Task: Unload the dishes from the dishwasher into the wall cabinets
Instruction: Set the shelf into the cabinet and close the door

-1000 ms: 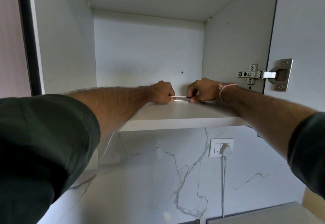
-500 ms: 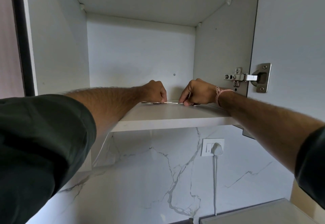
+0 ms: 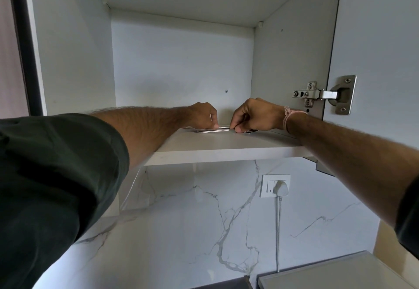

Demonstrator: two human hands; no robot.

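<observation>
Two-handed set-down nearly done: thin silvery metal cutlery pieces point(image 3: 217, 131), a second ago just above white cabinet shelf point(image 3: 226, 146), now flat on it, mid-shelf, toward back. Left end under left hand point(image 3: 203, 116), fingers curled down onto metal; right end pinched by right hand point(image 3: 251, 116), thumb and forefinger clamped. Likely next: release, withdraw. Right of shelf: steel door hinge point(image 3: 317, 94), close to right forearm, possible snag. Below shelf: white wall socket with plug point(image 3: 275, 186).

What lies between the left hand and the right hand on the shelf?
Thin silvery metal pieces, probably cutlery, lie flat on the shelf, reaching from left hand to right hand; head view.
</observation>
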